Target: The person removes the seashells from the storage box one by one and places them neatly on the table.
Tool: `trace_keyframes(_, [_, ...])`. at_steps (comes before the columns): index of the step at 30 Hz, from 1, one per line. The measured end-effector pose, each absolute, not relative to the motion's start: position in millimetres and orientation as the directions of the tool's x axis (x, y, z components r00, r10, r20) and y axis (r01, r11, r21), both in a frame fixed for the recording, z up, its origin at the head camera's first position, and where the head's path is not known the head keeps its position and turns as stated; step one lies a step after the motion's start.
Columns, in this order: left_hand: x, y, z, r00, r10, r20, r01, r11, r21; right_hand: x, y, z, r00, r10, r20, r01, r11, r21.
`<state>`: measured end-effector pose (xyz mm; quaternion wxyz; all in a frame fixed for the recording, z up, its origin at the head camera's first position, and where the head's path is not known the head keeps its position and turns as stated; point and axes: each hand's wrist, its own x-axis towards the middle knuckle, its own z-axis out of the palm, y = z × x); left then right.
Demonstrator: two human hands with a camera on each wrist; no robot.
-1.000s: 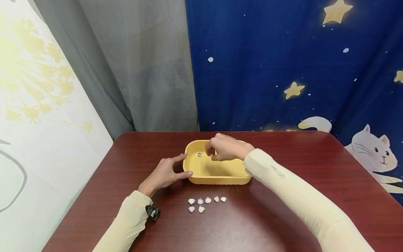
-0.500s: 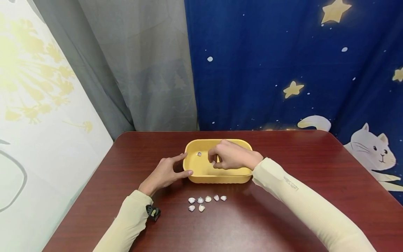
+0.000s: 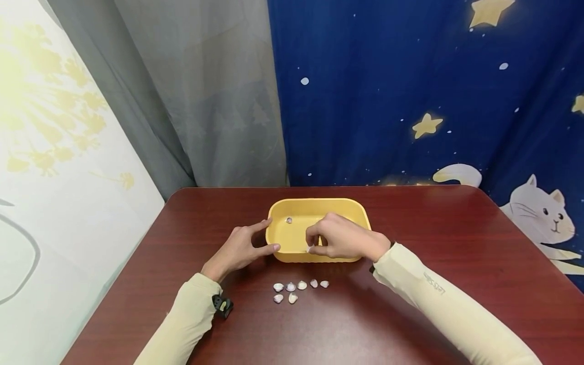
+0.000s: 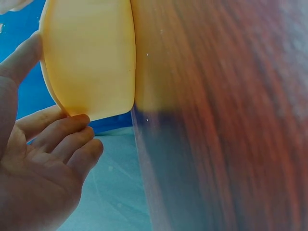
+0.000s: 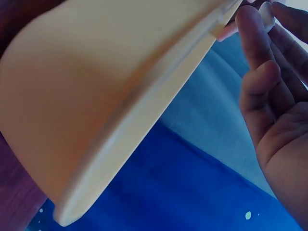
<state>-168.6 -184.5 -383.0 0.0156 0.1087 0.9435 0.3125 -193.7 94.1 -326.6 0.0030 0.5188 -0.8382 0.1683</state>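
Observation:
A yellow plastic tub stands on the table. My left hand holds its left end, the thumb on the near rim and the fingers against the outer wall, as the left wrist view shows. Over the tub's near side, my right hand pinches a small white seashell between thumb and fingertips, right at the near rim. Inside the tub one small seashell lies toward the back left. In front of the tub, several pale seashells lie in two rows, the back row longer than the front.
The dark red wooden table reaches back to a grey curtain and a blue curtain with stars and a cat. A white patterned panel is at the left.
My right hand has moved from the tub's back middle toward me and slightly right, bringing the seashell to the near rim. My left hand stays at the tub's left end.

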Motion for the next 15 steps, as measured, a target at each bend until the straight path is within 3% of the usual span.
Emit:
trace_keyframes(9, [-167.4,-182.6,-380.9,-0.972,0.229,0.056,0.218,0.785,0.580,-182.5,97.5,-332.5,-0.446,-0.878,0.174,-0.861,0.367,-0.352])
trace_keyframes(15, [-167.9,-182.3,-381.5,-0.972,0.226,0.056,0.216,0.786,0.579,-176.3,96.7,-341.5,-0.366,-0.907,0.208,-0.904,0.294,-0.309])
